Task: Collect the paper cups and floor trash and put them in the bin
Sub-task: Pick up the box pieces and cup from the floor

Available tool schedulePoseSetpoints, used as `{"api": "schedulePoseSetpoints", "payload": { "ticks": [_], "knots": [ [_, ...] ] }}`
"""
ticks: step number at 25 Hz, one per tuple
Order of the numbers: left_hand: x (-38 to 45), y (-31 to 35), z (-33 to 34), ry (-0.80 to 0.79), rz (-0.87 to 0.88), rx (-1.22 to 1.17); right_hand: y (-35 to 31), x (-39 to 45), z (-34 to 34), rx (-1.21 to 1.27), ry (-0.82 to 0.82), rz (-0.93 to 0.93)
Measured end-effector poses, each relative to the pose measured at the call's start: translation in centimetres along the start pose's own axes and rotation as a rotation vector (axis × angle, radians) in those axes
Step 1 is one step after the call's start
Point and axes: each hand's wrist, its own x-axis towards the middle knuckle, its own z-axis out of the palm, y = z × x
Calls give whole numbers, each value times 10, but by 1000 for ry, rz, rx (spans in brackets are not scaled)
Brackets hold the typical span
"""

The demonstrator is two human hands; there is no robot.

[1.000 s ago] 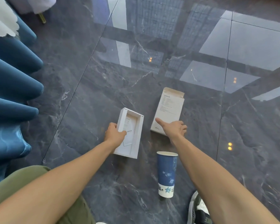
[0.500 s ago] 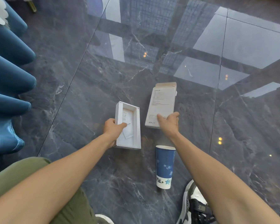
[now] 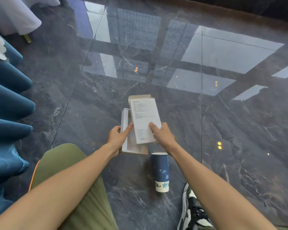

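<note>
Two white cardboard pieces are in my hands above the dark marble floor. My left hand grips the open white box tray by its left edge. My right hand holds the flat printed white box sleeve, which now lies over the tray. A tall blue paper cup with a white patterned base lies on the floor just below my right wrist, rim toward the boxes. No bin is in view.
Blue velvet upholstery lines the left side. A white draped cloth hangs at top left with a gold leg under it. My green-trousered knee and a sneaker sit close below.
Both boxes have left the floor. My right hand picked up the sleeve and carried it left onto the tray held by my left hand. The cup has not moved.
</note>
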Motion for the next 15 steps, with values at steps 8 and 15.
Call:
{"api": "schedulePoseSetpoints", "payload": {
  "ticks": [8,15],
  "knots": [
    [-3,-13,2,-116,-31,-149,35,-20,12,-163,-73,-38],
    [-2,-17,-6,-30,-45,-211,77,-31,0,-324,126,-64]
  ]
}}
